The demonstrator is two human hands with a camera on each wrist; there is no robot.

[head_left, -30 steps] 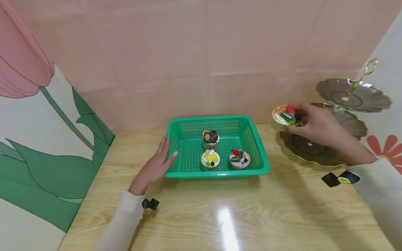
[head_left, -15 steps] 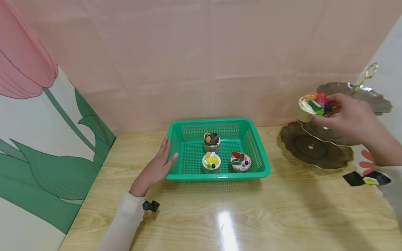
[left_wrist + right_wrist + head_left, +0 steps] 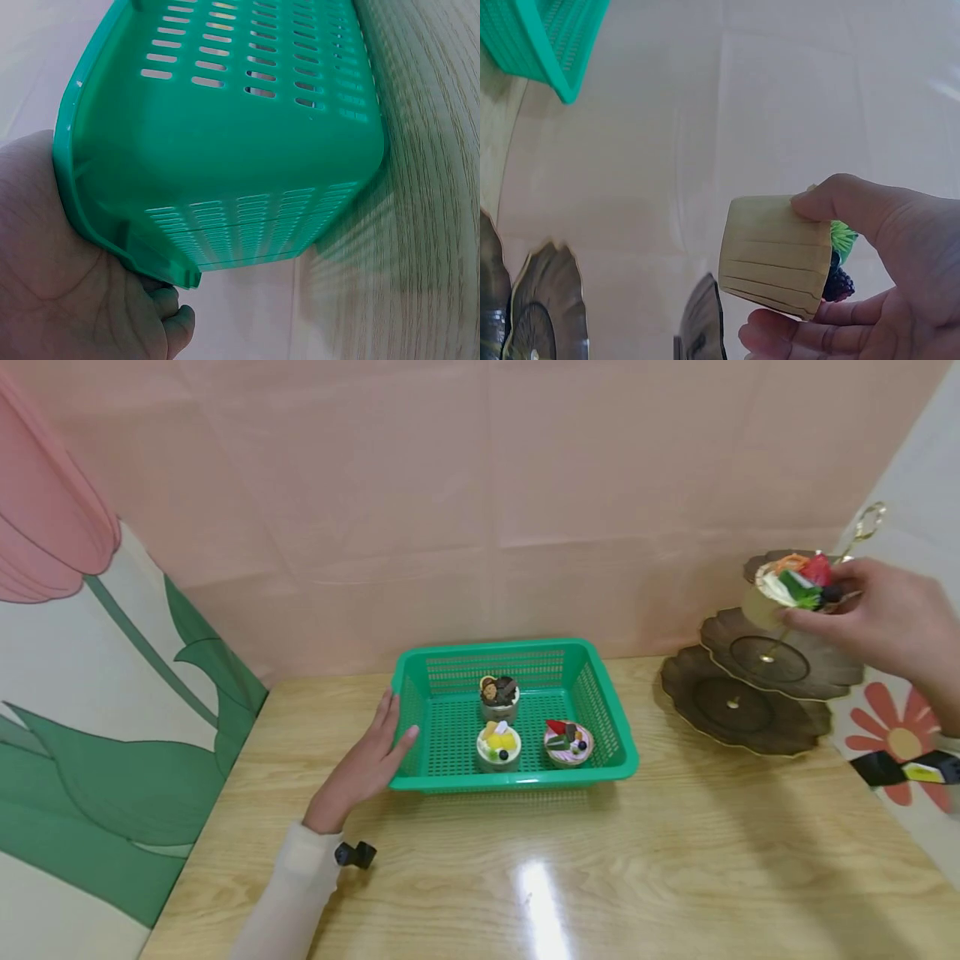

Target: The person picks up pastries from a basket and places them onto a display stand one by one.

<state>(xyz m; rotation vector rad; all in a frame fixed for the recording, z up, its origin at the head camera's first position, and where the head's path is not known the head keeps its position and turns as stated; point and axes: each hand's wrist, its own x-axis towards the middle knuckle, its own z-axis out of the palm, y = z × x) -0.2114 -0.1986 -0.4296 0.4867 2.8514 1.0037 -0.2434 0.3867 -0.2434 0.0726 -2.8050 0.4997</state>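
My right hand (image 3: 896, 614) pinches a fruit-topped cupcake (image 3: 765, 602) between thumb and fingers, in front of the top tier of a brown tiered cake stand (image 3: 780, 664). In the right wrist view its pale pleated cup (image 3: 772, 255) is tilted, with a green leaf and a dark berry at its top. My left hand (image 3: 363, 768) rests with straight fingers against the left rim of a green plastic basket (image 3: 513, 781). Inside the basket are a chocolate-topped cupcake (image 3: 499, 697), a yellow-fruit cupcake (image 3: 498, 746) and a pink-cream cupcake (image 3: 568, 743).
The basket stands on a light wooden table (image 3: 450, 868), near the pink cloth backdrop (image 3: 337, 527). The stand is at the table's far right, with scalloped tiers and a gold ring handle (image 3: 870, 518) on top. Flower-printed panels (image 3: 900, 735) flank both sides.
My right hand has carried the fruit-topped cupcake right and upward, from beside the stand's lower tiers to its top tier. The left hand has stayed at the basket's rim.
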